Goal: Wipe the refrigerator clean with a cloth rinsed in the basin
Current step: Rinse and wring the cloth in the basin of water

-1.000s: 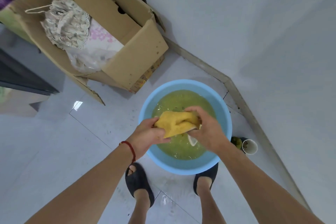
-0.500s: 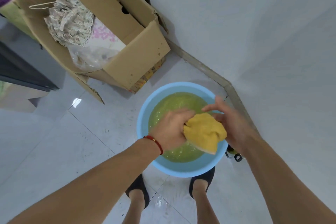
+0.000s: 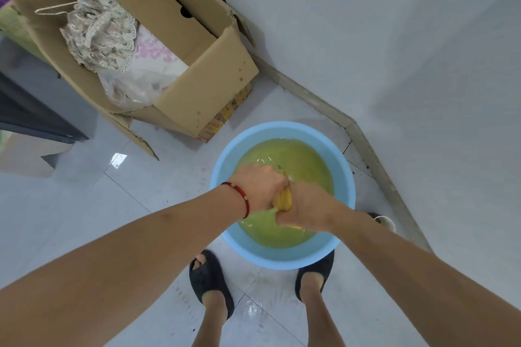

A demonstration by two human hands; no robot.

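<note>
Both hands, left (image 3: 260, 186) and right (image 3: 306, 207), are gripping the bunched yellow cloth (image 3: 283, 200) tightly between them over the blue basin (image 3: 222, 177).

Basin (image 3: 222, 177) on floor (image 3: 141, 191) before person's feet; both hands above it, cloth (image 3: 283, 200) between | box (image 3: 203, 93) behind-left, by wall | cup (image 3: 384, 222) right of basin

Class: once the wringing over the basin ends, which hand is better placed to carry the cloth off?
Probably left: the left hand grips the yellow cloth from above; the right hand grips lower, nearer the blue plastic basin.
</note>
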